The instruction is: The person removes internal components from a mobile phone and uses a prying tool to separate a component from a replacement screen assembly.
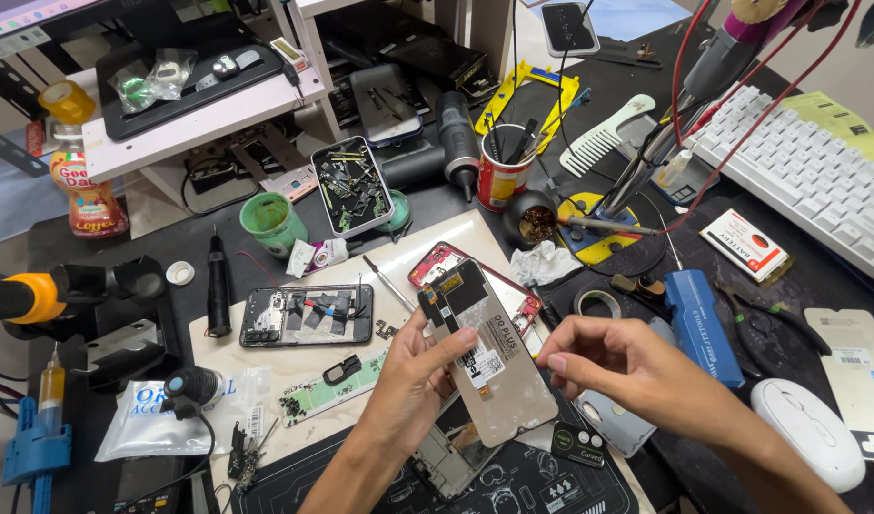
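My left hand (416,381) holds a phone screen panel (499,381) tilted up, back side toward me, with its thumb on the panel's middle. My right hand (613,362) hovers just to the right of the panel, fingers curled and pinched together, holding nothing that I can see. Behind the panel lies a red phone frame (435,262). An opened black phone (307,315) with exposed boards rests to the left on the cream work mat (294,366). Under my left wrist sits another phone frame (446,466).
A tin of small parts (351,186), a green cup (270,221), a red can of tools (502,171), a white comb (604,138), a keyboard (799,171), a white mouse (808,433), a blue box (699,324) and a black screwdriver (218,281) crowd the bench.
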